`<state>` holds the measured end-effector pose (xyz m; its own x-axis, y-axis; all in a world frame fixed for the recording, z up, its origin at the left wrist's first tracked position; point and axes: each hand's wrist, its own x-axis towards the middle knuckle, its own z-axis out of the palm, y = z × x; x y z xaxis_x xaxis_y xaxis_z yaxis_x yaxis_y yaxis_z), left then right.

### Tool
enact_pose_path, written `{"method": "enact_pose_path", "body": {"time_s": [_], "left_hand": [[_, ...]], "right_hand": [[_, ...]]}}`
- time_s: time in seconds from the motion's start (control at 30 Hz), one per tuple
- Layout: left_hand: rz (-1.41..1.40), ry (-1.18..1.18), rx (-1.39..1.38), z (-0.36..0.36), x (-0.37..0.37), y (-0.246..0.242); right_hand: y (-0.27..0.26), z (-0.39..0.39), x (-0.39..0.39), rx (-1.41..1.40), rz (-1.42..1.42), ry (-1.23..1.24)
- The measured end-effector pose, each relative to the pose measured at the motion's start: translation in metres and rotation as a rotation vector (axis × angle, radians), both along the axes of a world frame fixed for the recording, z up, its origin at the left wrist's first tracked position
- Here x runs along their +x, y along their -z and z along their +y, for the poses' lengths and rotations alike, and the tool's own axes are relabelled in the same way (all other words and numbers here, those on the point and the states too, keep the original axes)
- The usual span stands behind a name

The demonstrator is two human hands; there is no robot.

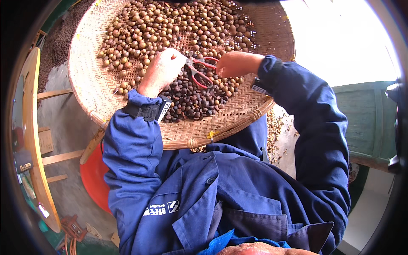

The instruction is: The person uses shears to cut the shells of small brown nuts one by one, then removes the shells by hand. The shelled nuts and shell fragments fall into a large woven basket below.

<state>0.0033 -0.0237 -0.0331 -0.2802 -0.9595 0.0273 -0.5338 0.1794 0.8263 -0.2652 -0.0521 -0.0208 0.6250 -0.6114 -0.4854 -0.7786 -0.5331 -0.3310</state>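
My left hand (pixel 165 68) is curled over a large round woven bamboo tray, against the blade end of scissors with red handles (pixel 202 79). The hand hides the blade tips and whatever lies between its fingers. To the right, my right hand (pixel 234 64) has its fingers bent, close by the upper handle loop; whether they grip it is not clear. Both loops show spread apart. Many round brown nuts or fruits (pixel 134 35) cover the far part of the bamboo tray (pixel 178 135). Below the hands lies a pile of dark, smaller pieces (pixel 191 102).
A wooden frame with legs (pixel 33 127) stands at the left, near a red basin (pixel 94 178) on the floor. Brown bits (pixel 275 137) lie scattered under the tray's right side. A green panelled wooden piece (pixel 363 121) is at the right.
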Motion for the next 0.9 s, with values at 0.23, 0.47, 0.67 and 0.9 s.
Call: {"method": "enact_pose_path", "body": {"time_s": [0.23,0.47,0.67,0.9], "left_hand": [[0.027,0.028,-0.068,-0.002,-0.003,0.008],[-0.117,0.049,0.005,-0.006,-0.002,0.013],[0.053,0.183,-0.204,-0.004,-0.001,0.007],[0.548,0.083,0.387,0.006,-0.006,-0.009]], "right_hand": [[0.056,0.001,0.019,-0.237,0.140,-0.079],[0.053,0.001,0.029,-0.276,0.272,-0.155],[-0.009,-0.007,0.032,-0.130,-0.572,0.284],[-0.034,0.012,0.062,-0.249,-0.740,0.221]]}}
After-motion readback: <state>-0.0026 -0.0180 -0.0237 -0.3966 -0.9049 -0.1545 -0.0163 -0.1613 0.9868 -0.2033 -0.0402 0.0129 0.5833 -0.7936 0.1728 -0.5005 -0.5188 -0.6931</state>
